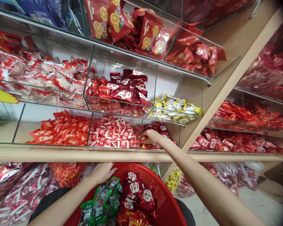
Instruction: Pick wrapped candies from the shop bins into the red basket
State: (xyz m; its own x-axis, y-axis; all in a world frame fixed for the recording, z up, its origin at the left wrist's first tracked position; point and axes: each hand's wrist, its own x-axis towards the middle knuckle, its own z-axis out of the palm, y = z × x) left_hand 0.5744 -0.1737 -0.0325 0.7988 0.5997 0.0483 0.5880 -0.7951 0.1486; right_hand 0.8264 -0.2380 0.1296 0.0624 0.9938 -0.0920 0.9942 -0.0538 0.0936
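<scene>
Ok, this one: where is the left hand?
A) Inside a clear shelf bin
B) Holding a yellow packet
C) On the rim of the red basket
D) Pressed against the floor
C: the left hand lies open on the rim of the red plastic basket.

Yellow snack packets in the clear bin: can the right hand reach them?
Probably yes: the right hand sits just below the yellow snack packets, with only the clear bin's front wall in the way.
</scene>
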